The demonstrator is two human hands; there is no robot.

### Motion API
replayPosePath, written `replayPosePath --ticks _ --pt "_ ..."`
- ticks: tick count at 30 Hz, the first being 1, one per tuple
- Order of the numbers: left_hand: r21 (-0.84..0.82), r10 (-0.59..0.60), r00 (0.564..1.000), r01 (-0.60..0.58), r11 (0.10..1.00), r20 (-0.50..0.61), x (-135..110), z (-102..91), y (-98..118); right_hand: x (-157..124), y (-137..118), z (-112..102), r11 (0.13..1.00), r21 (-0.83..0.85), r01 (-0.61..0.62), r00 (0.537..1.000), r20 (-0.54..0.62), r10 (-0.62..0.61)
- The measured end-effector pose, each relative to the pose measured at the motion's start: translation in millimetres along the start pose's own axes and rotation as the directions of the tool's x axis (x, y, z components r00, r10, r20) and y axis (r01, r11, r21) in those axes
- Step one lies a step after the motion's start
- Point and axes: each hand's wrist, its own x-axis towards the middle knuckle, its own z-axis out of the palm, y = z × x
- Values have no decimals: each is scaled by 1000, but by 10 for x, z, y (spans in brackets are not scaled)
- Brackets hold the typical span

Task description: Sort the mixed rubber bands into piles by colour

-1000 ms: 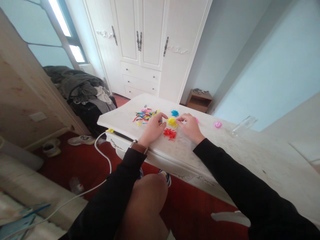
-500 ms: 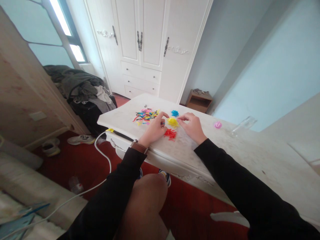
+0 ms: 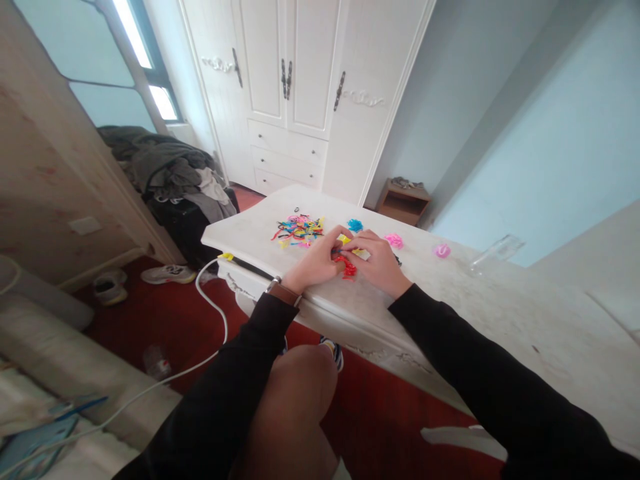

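Above the colour piles on the white table, my left hand is closed in a pinch, with a bit of blue rubber band showing at its fingertips. My right hand meets it there, thumb and fingers pressed together; what they grip is hidden. Under the fingers lies a pile of red rubber bands, and yellow bands show partly behind them. A blue pile sits just beyond. Left of my hands spreads a mixed heap of coloured bands.
A pink pile lies beyond my right hand, with black bands partly hidden beside it. Farther right are a pink round item and a clear glass-like container. A white cable hangs by the table's left corner.
My right hand has moved left from the yellow pile to my left hand's fingertips. The pink and black piles it covered now show. The view has shifted slightly.
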Motion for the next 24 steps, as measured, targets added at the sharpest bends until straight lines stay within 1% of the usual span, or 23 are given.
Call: replayPosePath --ticks 5,8,14,20,24 --pt "26 -23 1000 24 999 -13 30 -29 -8 5 -19 -25 999 -12 -34 998 -56 33" --pt "55 -40 998 43 998 -56 37 -31 6 -1 -18 -40 999 -6 -46 994 -102 45" --pt "41 -38 987 45 998 -154 24 -14 -3 -9 32 -59 996 -11 -91 979 -184 87" --pt "75 -48 986 61 995 -159 39 -13 -22 -5 37 -66 996 9 -83 972 -219 83" --pt "87 -40 986 54 995 -160 36 -15 -24 -3 22 -80 996 11 -88 971 -221 89"
